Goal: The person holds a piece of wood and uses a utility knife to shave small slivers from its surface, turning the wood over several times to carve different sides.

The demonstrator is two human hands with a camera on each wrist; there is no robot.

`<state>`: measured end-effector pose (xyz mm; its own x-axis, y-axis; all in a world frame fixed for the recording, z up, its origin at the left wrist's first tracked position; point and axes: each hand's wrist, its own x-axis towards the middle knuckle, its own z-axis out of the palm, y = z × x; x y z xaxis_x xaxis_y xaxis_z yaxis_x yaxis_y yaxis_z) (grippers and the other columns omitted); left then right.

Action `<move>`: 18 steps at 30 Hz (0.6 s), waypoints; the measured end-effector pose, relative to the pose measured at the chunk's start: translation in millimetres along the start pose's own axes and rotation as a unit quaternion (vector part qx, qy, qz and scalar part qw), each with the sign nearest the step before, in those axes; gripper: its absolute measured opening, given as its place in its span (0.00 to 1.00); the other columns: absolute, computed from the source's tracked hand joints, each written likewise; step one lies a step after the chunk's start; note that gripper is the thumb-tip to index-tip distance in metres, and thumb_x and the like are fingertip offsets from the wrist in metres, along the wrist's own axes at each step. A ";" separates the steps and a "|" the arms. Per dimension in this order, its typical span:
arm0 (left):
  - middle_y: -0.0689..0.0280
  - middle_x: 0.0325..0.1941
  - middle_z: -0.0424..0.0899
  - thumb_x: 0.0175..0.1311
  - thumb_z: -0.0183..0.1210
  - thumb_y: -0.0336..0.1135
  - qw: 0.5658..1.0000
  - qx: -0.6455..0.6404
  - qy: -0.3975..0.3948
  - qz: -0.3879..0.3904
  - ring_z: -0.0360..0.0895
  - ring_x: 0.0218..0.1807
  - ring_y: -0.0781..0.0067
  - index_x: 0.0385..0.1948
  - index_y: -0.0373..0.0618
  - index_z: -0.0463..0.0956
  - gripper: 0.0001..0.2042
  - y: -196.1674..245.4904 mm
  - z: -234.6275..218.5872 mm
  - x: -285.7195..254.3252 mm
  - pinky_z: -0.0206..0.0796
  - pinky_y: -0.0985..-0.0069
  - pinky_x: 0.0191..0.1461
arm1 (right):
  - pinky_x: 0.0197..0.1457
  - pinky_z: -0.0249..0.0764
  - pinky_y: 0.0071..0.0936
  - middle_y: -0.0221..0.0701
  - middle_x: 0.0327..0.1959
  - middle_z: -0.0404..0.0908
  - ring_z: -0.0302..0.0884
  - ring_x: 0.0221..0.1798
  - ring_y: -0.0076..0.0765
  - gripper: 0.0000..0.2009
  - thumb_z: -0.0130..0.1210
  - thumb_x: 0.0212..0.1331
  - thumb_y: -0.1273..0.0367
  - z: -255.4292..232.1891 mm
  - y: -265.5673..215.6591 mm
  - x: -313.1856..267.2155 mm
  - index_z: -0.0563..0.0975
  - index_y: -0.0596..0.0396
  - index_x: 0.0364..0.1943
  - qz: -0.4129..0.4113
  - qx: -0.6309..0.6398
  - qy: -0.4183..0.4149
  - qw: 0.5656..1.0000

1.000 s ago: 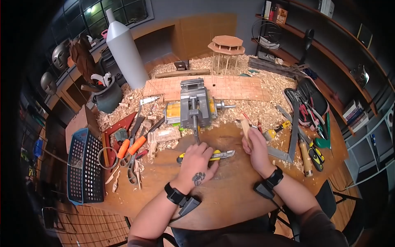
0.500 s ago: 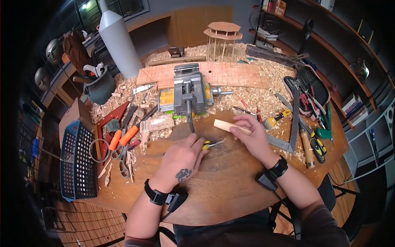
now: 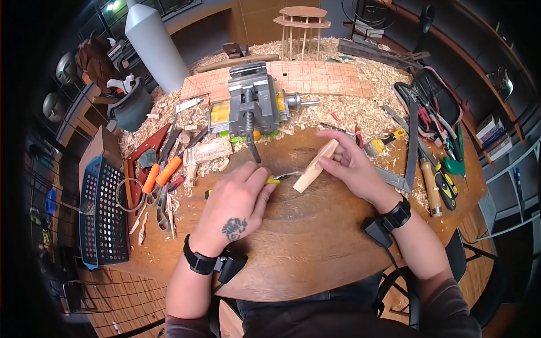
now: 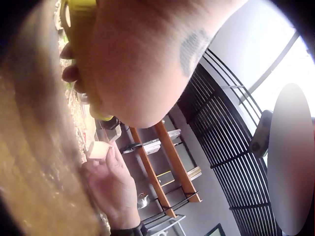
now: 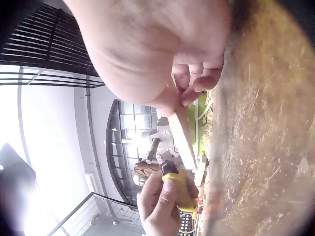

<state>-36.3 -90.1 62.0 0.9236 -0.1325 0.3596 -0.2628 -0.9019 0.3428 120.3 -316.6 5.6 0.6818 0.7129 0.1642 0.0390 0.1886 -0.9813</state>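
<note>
My left hand (image 3: pixel 235 197) grips a yellow and black utility knife (image 3: pixel 273 180), its blade pointing right toward the wood. In the right wrist view the knife's yellow body (image 5: pixel 180 191) shows between the left thumb and fingers. My right hand (image 3: pixel 356 168) pinches a small pale wooden piece (image 3: pixel 313 170) between thumb and fingers, its lower end slanting down to the left, close to the blade. Whether blade and wood touch, I cannot tell. The left wrist view shows the wood's end (image 4: pixel 98 150) above the right fingers.
A grey vise (image 3: pixel 251 101) stands behind the hands, its handle reaching toward the left hand. Scissors (image 3: pixel 162 211), orange-handled tools (image 3: pixel 168 170) and a blue basket (image 3: pixel 104 214) lie left. A metal square (image 3: pixel 413 146), chisel (image 3: pixel 431 186) and tool case (image 3: pixel 431 101) are right.
The left hand has moved left and lifted the knife from lying flat under it. The right hand has turned the wood, so its end now points down-left. The head view has shifted.
</note>
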 end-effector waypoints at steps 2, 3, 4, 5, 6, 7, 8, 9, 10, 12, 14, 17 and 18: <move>0.50 0.37 0.81 0.68 0.63 0.32 1.000 0.010 0.019 -0.019 0.81 0.40 0.43 0.43 0.37 0.79 0.09 3.6 3.1 0.8 0.73 0.57 0.43 | 0.56 0.78 0.21 0.27 0.49 0.81 0.81 0.52 0.22 0.25 0.61 0.71 0.75 4.5 -1.2 -0.6 0.67 0.53 0.69 -0.007 0.000 -0.004 1.000; 0.50 0.37 0.81 0.68 0.63 0.32 1.000 0.007 0.015 -0.018 0.81 0.40 0.43 0.43 0.37 0.79 0.09 4.5 5.7 1.2 0.73 0.57 0.43 | 0.56 0.77 0.21 0.27 0.49 0.81 0.81 0.51 0.23 0.26 0.60 0.72 0.75 5.4 -1.1 -1.8 0.65 0.52 0.71 -0.013 -0.002 -0.012 1.000; 0.50 0.36 0.82 0.67 0.64 0.33 0.999 -0.007 0.029 -0.016 0.82 0.39 0.43 0.44 0.38 0.80 0.10 4.7 8.3 1.6 0.73 0.57 0.42 | 0.56 0.77 0.21 0.27 0.49 0.81 0.81 0.51 0.23 0.26 0.60 0.72 0.75 4.4 2.2 -2.6 0.65 0.52 0.71 -0.010 0.000 -0.010 1.000; 0.49 0.34 0.83 0.67 0.65 0.34 0.999 -0.021 0.045 -0.015 0.82 0.37 0.43 0.45 0.38 0.80 0.11 4.4 10.4 2.0 0.73 0.58 0.41 | 0.54 0.77 0.21 0.27 0.47 0.81 0.81 0.50 0.21 0.25 0.60 0.72 0.74 2.9 6.5 -1.7 0.67 0.53 0.70 -0.004 -0.005 -0.009 1.000; 0.49 0.34 0.83 0.67 0.65 0.34 0.999 -0.020 0.043 -0.016 0.82 0.37 0.43 0.45 0.38 0.80 0.11 3.3 12.8 1.7 0.73 0.58 0.41 | 0.53 0.77 0.20 0.26 0.45 0.82 0.81 0.48 0.20 0.24 0.60 0.72 0.74 2.2 9.5 -0.9 0.68 0.54 0.69 0.002 -0.010 -0.009 1.000; 0.52 0.34 0.83 0.66 0.66 0.35 0.999 -0.015 0.050 -0.015 0.82 0.35 0.44 0.44 0.39 0.80 0.11 1.3 15.6 1.1 0.74 0.57 0.38 | 0.53 0.77 0.20 0.26 0.45 0.82 0.81 0.48 0.20 0.24 0.60 0.72 0.74 2.2 8.4 -0.7 0.68 0.54 0.69 0.003 -0.007 -0.009 1.000; 0.55 0.33 0.84 0.65 0.67 0.37 0.998 -0.010 0.058 -0.013 0.82 0.33 0.45 0.43 0.41 0.80 0.12 -0.6 17.8 1.1 0.74 0.56 0.36 | 0.51 0.77 0.19 0.25 0.43 0.81 0.80 0.46 0.18 0.23 0.61 0.72 0.73 2.1 4.6 -0.4 0.70 0.55 0.69 0.009 -0.030 -0.035 0.999; 0.55 0.33 0.84 0.65 0.67 0.37 0.998 -0.010 0.055 -0.013 0.82 0.33 0.45 0.43 0.41 0.80 0.12 -1.8 19.6 0.7 0.74 0.56 0.36 | 0.48 0.76 0.18 0.24 0.40 0.81 0.80 0.44 0.17 0.23 0.62 0.71 0.73 2.5 2.9 -1.4 0.72 0.56 0.68 0.016 -0.053 -0.061 0.997; 0.55 0.33 0.84 0.65 0.68 0.38 0.998 -0.014 0.058 -0.011 0.83 0.33 0.45 0.43 0.41 0.81 0.12 -2.9 21.4 0.5 0.75 0.57 0.36 | 0.48 0.76 0.18 0.24 0.40 0.81 0.80 0.44 0.17 0.23 0.62 0.71 0.73 3.7 3.6 -2.1 0.72 0.56 0.68 0.017 -0.051 -0.060 0.997; 0.55 0.32 0.84 0.65 0.68 0.39 0.998 -0.020 0.058 -0.009 0.83 0.33 0.46 0.43 0.42 0.81 0.12 -2.3 23.4 0.8 0.75 0.57 0.36 | 0.44 0.74 0.16 0.23 0.37 0.81 0.78 0.40 0.14 0.23 0.63 0.70 0.72 6.8 6.1 -2.8 0.75 0.57 0.68 0.005 -0.046 -0.055 0.997; 0.56 0.31 0.84 0.64 0.69 0.39 0.997 -0.052 0.052 -0.016 0.84 0.34 0.47 0.43 0.42 0.82 0.13 2.7 24.3 0.8 0.76 0.59 0.36 | 0.46 0.74 0.16 0.22 0.39 0.80 0.77 0.42 0.14 0.24 0.62 0.71 0.74 3.2 4.2 -2.4 0.73 0.57 0.70 0.030 -0.057 -0.068 0.996; 0.51 0.33 0.84 0.62 0.71 0.38 0.998 -0.055 0.030 -0.005 0.83 0.35 0.46 0.43 0.40 0.83 0.14 4.5 26.0 -1.4 0.75 0.61 0.38 | 0.45 0.74 0.16 0.22 0.39 0.80 0.77 0.41 0.14 0.25 0.62 0.71 0.74 1.4 6.4 -0.4 0.73 0.57 0.71 0.045 -0.070 -0.072 0.994; 0.51 0.33 0.84 0.62 0.71 0.38 0.998 -0.057 0.029 -0.007 0.83 0.35 0.46 0.43 0.40 0.83 0.14 5.5 26.3 -2.2 0.75 0.61 0.38 | 0.41 0.73 0.16 0.22 0.38 0.80 0.77 0.38 0.13 0.25 0.63 0.71 0.72 1.7 7.9 -0.7 0.74 0.57 0.70 0.037 -0.069 -0.063 0.995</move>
<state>-32.5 -105.6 40.2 0.9107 -0.0940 0.4022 -0.2836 -0.8503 0.4434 118.8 -314.4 -2.0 0.5904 0.8016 0.0945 0.0988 0.0445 -0.9941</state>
